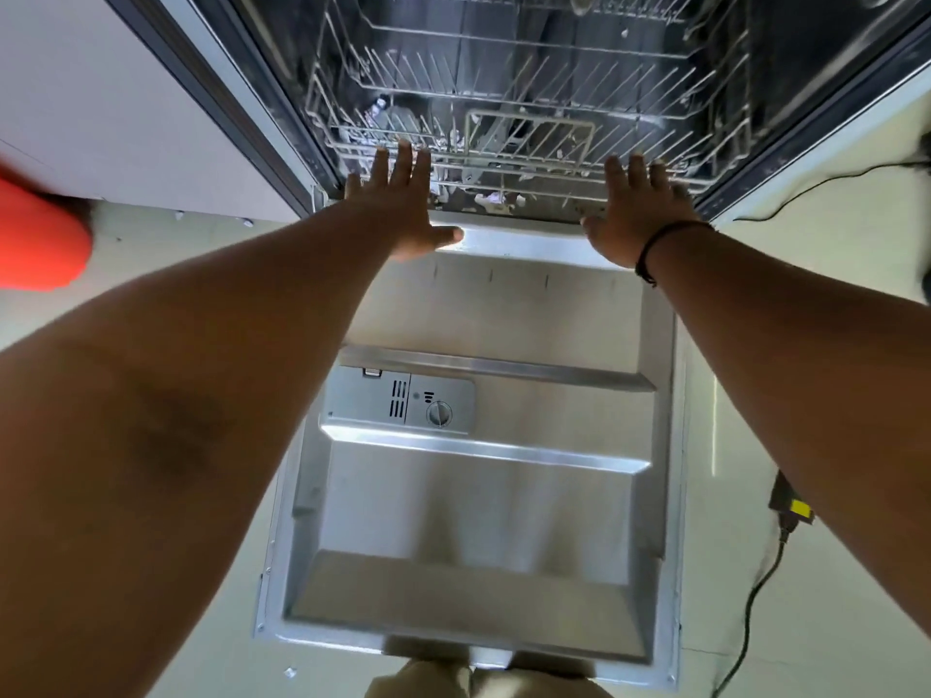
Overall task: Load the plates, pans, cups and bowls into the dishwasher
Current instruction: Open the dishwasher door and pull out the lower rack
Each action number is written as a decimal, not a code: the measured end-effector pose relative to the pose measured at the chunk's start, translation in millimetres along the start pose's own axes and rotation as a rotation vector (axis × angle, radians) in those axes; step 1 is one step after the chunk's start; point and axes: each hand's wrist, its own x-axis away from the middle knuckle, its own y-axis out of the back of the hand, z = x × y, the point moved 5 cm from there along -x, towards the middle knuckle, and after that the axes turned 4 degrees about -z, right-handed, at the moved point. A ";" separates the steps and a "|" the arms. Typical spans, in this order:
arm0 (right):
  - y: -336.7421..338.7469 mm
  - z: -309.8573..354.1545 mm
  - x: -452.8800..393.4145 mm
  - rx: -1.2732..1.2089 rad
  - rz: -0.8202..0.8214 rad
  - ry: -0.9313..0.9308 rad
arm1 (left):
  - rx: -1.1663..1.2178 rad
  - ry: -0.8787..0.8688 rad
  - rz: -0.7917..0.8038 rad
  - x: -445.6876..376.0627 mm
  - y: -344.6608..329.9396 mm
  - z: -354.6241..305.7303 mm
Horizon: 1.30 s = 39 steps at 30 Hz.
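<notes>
Both the left hand (pixel 403 204) and the right hand (pixel 637 209) are held flat with fingers spread at the front rail of the empty lower rack (pixel 504 143), seemingly so that it can be moved over the lowered dishwasher door (pixel 478 496) for loading.

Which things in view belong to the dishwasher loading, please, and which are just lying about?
Part of the job:
lower rack
open dishwasher door
left hand and right hand, both reaching to the rack's front edge

Just lying about:
black cable on the floor
orange object

Bare forearms, black wristband (pixel 655 249)
</notes>
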 end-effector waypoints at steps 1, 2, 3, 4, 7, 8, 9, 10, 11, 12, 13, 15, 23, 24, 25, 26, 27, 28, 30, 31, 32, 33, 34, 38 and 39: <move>-1.6 -0.8 -3.4 -0.015 0.011 -0.003 | 0.014 -0.015 -0.006 -4.7 -0.8 -1.8; -2.5 -1.5 -5.6 -0.030 0.018 -0.005 | 0.021 -0.027 -0.014 -9.7 -0.8 -3.4; -3.2 -1.6 -6.6 -0.044 0.018 -0.005 | 0.024 -0.031 -0.021 -13.9 -0.6 -3.7; -3.2 -1.6 -7.4 -0.053 0.010 -0.004 | 0.024 -0.030 -0.023 -18.7 -0.4 -3.9; -1.4 -1.8 -7.7 -0.080 -0.026 -0.004 | 0.021 -0.011 -0.019 -27.6 -2.2 -4.7; -0.6 -2.1 -7.2 -0.090 -0.033 -0.005 | 0.022 -0.005 -0.032 -28.0 -2.2 -5.3; 0.7 -2.6 -7.0 -0.098 -0.038 -0.007 | 0.018 -0.003 -0.051 -27.3 -1.4 -5.9; 2.4 -3.1 -6.7 -0.104 -0.042 -0.012 | 0.010 -0.004 -0.072 -25.5 -0.4 -6.5; 3.6 -3.1 -5.8 -0.115 -0.043 -0.022 | 0.001 -0.007 -0.089 -21.8 0.6 -6.2; 4.0 -2.9 -3.5 -0.129 -0.043 -0.038 | -0.009 -0.011 -0.102 -16.8 1.1 -6.2; 2.7 -2.6 0.3 -0.138 -0.039 -0.054 | -0.022 -0.015 -0.106 -10.4 0.0 -6.7; -3.9 -2.5 12.7 -0.114 -0.036 -0.068 | -0.066 -0.018 -0.092 6.7 -6.8 -10.0; -36.6 -4.2 72.5 0.000 0.027 0.000 | -0.151 -0.021 -0.053 74.4 -31.9 -18.9; -42.9 -2.9 85.9 -0.005 0.034 0.018 | -0.140 -0.016 -0.040 86.3 -38.5 -19.0; -49.0 -1.7 100.5 -0.014 0.031 0.028 | -0.120 -0.009 -0.032 99.2 -46.3 -19.5; -55.3 -0.3 116.3 -0.028 0.020 0.029 | -0.096 -0.001 -0.025 113.8 -55.4 -20.3; -61.3 0.5 132.0 -0.046 0.005 0.023 | -0.071 0.007 -0.022 129.8 -64.8 -21.7; -66.4 0.8 146.0 -0.058 -0.006 0.017 | -0.049 0.012 -0.023 145.0 -73.3 -23.9; -77.3 0.5 176.6 -0.059 0.008 0.016 | -0.026 0.010 -0.022 178.9 -89.9 -28.1; -82.9 0.0 191.5 -0.065 0.031 0.023 | -0.021 0.011 -0.016 195.0 -97.9 -29.3; -89.0 -0.2 207.5 -0.081 0.070 0.027 | -0.018 0.015 0.004 211.2 -106.0 -30.1; -95.4 -0.1 222.9 -0.105 0.117 0.029 | -0.016 0.019 0.033 225.8 -114.4 -30.4; -101.7 1.2 239.1 -0.126 0.166 0.033 | -0.015 0.021 0.066 240.6 -122.4 -30.3; -125.2 14.8 296.9 -0.134 0.378 0.061 | -0.001 0.005 0.191 294.8 -151.3 -26.4; -130.9 18.2 309.1 -0.132 0.439 0.064 | 0.004 -0.002 0.215 308.0 -158.2 -25.1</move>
